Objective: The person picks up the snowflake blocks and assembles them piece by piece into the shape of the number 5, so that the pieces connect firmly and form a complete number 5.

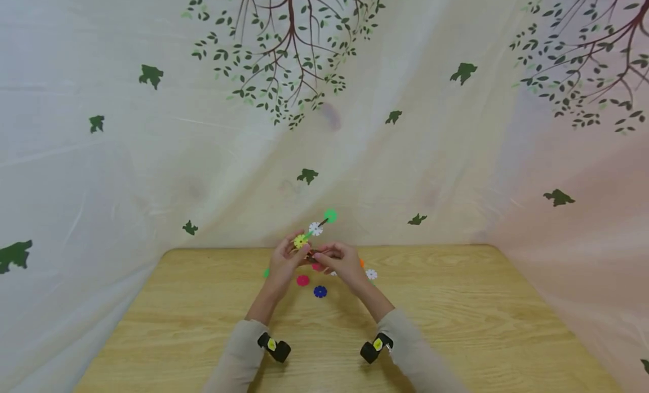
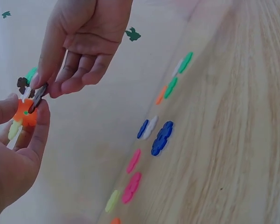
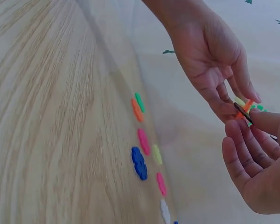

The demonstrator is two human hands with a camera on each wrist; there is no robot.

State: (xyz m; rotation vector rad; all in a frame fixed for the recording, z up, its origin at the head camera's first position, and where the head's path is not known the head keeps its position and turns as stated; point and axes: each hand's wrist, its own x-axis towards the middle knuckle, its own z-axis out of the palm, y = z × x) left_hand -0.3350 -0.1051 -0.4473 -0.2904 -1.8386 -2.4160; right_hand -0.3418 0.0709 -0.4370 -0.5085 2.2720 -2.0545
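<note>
My left hand (image 1: 281,266) grips a chain of notched plastic interlocking discs above the table's far edge. A yellow disc (image 1: 300,241), a white disc (image 1: 315,229) and a bright green disc (image 1: 330,215) show along it, slanting up to the right. In the left wrist view, an orange disc (image 2: 24,112) of the chain sits between the left thumb and fingers. My right hand (image 1: 346,264) pinches a dark brown disc (image 2: 38,97) between thumb and fingers, against the orange one. Whether the two are slotted together I cannot tell.
Loose discs lie on the wooden table (image 1: 203,308) below and around the hands, among them a blue disc (image 1: 320,291), a pink disc (image 1: 302,280) and a white disc (image 1: 372,274). A pale curtain (image 1: 243,173) with printed leaves hangs behind the table.
</note>
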